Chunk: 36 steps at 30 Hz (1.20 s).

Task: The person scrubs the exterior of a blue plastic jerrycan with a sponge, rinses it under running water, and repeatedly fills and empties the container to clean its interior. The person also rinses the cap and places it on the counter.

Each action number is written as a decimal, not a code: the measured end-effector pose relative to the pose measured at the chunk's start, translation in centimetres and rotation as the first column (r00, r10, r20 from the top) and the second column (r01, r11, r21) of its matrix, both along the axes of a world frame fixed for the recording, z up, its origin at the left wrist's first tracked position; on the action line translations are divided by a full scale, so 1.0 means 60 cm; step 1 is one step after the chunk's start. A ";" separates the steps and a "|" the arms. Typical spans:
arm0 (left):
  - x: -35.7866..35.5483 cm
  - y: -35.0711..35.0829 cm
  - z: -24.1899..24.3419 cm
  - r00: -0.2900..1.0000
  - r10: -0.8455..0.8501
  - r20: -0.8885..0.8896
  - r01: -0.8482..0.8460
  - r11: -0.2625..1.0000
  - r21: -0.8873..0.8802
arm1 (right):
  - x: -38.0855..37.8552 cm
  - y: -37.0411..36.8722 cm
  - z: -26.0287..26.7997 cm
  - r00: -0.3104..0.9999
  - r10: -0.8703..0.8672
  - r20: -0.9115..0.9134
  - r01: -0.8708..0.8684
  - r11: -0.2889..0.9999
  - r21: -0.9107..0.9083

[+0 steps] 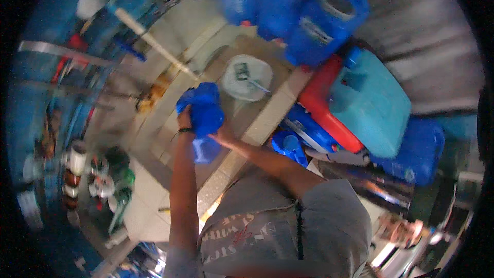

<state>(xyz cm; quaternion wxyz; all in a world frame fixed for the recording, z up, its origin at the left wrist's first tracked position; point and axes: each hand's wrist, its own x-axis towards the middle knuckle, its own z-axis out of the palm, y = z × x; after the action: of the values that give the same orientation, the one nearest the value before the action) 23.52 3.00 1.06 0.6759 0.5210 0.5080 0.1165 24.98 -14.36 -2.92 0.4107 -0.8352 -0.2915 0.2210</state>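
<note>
A blue plastic container [206,114], blurred so that its exact kind cannot be told, is held up in front of me. My left hand [185,117], with a dark band at the wrist, grips its left side. At its lower right, my right hand [222,135] has its fingers against the container. A paler, translucent blue plastic piece [206,150] shows just below; whether it is joined to the container is unclear. Beyond the hands, a white plastic tub or lid [247,69] bears a dark label, and a thin light stick [259,86] lies across it.
Large blue drums [278,4] stand at the back. To the right are a turquoise-and-red cooler box [370,104], a blue jug [291,144] and another blue container [413,154]. A long pale pole [154,42] slants in from the upper left. Several jars and bottles [77,162] stand at left.
</note>
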 end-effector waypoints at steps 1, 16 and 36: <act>-0.008 -0.002 0.005 0.999 0.009 0.034 -0.008 0.999 -0.043 | 0.010 0.001 -0.004 0.994 0.090 0.065 -0.081 0.988 -0.131; -0.118 -0.075 0.079 0.859 -0.305 -0.411 0.470 0.788 0.397 | 0.042 0.051 -0.023 0.793 0.035 -0.608 0.125 0.968 0.218; -0.193 -0.137 0.026 0.574 -0.283 -0.768 0.651 0.727 0.219 | -0.011 0.093 -0.018 0.585 -0.240 -0.775 -0.028 0.949 -0.315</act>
<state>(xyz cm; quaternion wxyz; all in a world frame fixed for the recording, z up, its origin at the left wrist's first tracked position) 11.91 -5.22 2.61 0.2901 0.7937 0.5122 -0.1536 24.32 -8.78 -4.00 0.3815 -0.7118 0.0129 0.5896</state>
